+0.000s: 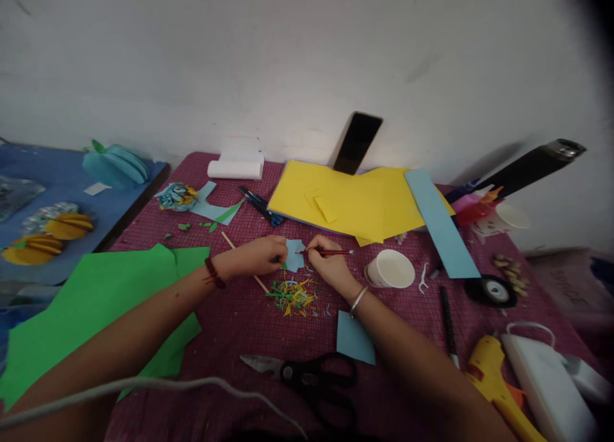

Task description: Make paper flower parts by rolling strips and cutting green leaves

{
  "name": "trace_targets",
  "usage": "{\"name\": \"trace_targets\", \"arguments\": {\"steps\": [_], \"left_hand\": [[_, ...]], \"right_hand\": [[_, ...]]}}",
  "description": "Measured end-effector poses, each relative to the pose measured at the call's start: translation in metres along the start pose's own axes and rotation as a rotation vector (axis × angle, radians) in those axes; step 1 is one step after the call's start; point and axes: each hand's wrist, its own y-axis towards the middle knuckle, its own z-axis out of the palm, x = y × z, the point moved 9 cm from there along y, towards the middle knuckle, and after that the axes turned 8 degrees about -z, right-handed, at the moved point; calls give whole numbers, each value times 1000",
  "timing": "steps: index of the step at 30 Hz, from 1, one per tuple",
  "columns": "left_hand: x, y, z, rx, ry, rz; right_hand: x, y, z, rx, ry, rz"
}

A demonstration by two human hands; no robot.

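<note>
My right hand (pixel 330 263) is closed around a thin red pencil (pixel 338 252), its tip over a small light blue piece of paper (pixel 294 256). At that paper's left edge my left hand (pixel 261 255) has its fingers pressed together, gripping it. Just below both hands lies a heap of green, yellow and blue paper shreds (pixel 291 296). A thin wooden stick (pixel 259 284) passes under my left hand. Near my right wrist rests a blue paper square (pixel 355 336). Open-bladed black scissors (pixel 309 375) lie closer to me.
Yellow sheets (pixel 355 199) lie at the back beneath a leaning phone (pixel 357 142). A white paper cup (pixel 391 269) stands right of my right hand. Green sheets (pixel 96 288) cover the left. A yellow glue gun (pixel 489 365) lies at right; a white cable (pixel 192 383) crosses the front.
</note>
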Motion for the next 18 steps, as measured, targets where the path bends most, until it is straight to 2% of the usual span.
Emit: {"name": "trace_targets", "arguments": {"steps": [4, 9, 14, 18], "left_hand": [[-4, -9, -3, -72, 64, -39], [-4, -10, 2, -41, 157, -99], [0, -8, 7, -39, 140, -175], [-1, -10, 7, -67, 111, -175]], "right_hand": [[1, 0, 0, -3, -1, -1], [2, 0, 0, -4, -2, 4], [2, -1, 0, 0, 1, 16], [2, -1, 0, -3, 5, 11]]}}
